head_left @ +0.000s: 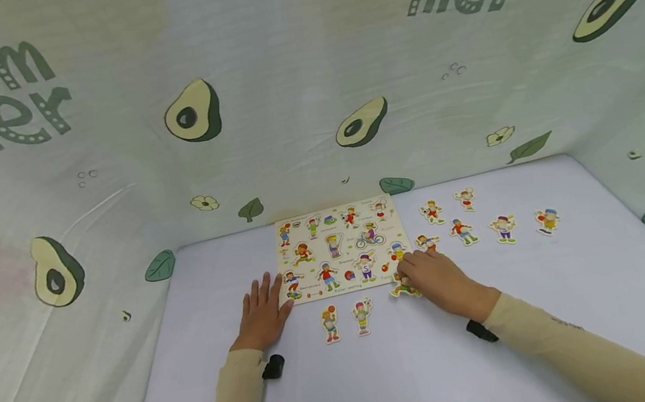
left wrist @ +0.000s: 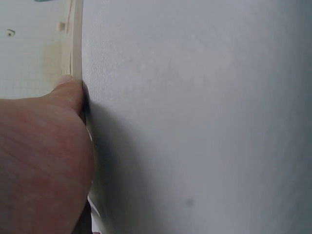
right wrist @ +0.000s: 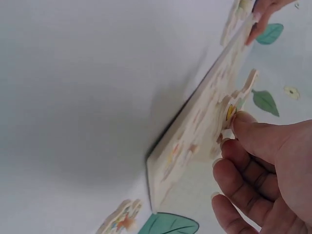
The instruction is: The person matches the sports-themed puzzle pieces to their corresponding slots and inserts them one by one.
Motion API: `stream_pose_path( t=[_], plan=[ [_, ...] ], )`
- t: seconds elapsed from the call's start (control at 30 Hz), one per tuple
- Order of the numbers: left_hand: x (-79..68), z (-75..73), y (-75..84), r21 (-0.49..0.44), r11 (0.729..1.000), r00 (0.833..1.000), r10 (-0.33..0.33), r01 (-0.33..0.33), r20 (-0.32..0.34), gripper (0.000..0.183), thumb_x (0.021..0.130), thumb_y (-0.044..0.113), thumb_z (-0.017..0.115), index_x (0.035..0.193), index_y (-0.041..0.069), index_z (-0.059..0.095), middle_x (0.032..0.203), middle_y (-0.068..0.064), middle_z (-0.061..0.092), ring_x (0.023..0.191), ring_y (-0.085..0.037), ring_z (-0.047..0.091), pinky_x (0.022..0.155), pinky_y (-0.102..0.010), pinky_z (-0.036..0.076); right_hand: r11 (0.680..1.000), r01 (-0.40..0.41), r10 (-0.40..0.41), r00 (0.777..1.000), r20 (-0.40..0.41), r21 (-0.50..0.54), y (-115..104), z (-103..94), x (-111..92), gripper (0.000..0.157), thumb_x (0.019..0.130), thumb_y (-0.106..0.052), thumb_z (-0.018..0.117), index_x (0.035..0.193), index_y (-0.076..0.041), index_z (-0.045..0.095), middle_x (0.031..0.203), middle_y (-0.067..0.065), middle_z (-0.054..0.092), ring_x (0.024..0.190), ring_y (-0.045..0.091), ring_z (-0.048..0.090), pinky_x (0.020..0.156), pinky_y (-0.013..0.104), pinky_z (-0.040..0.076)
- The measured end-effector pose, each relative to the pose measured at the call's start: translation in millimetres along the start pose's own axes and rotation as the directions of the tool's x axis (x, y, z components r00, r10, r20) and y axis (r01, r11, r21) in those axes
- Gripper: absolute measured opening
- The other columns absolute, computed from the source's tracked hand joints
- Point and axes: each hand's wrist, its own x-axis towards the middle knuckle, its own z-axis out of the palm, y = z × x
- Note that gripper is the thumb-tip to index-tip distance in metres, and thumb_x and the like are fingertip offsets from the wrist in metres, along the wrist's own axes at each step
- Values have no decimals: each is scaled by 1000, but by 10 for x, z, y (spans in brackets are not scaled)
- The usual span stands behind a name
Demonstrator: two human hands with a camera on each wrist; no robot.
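Observation:
A wooden puzzle board (head_left: 378, 248) printed with sporty children lies flat on the white table. My right hand (head_left: 441, 282) pinches a flat wooden figure piece (head_left: 404, 289) between thumb and fingers at the board's lower right corner. In the right wrist view, that puzzle piece (right wrist: 233, 108) overlaps the board (right wrist: 180, 141), with the thumb on its face and the other fingers curled below. My left hand (head_left: 260, 314) rests by the board's left edge, fingers spread. In the left wrist view, its thumb (left wrist: 68, 92) touches the board's edge.
Two loose figure pieces, one with an orange ball (head_left: 330, 325) and one in a pink cap (head_left: 363, 317), lie in front of the board. Several others, among them a skater piece (head_left: 464, 232), lie to its right. A patterned curtain (head_left: 291, 163) hangs behind the table.

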Motion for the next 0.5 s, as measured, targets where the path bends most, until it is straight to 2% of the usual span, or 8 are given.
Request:
stream_pose_path(
  t=[0.2,0.5],
  plan=[
    [2,8,15,8,1000,1000,0,0,-15,65,98,45,37,150,14,15,154,-15,4,139,-38,-1,109,-55,3,999,9,-6,998,-68,45,16,-41,168,14,87,-22,66,96,-13,61,91,-3,57,86,16,54,75,35,43],
    [-19,-40,51,11,1000,1000,-5,5,-14,64,98,43,40,150,12,17,154,-15,6,139,-38,1,108,-55,5,998,30,-26,997,-78,53,2,-75,456,13,91,-23,61,99,-13,60,97,-4,57,90,15,52,77,32,41]
  ],
)
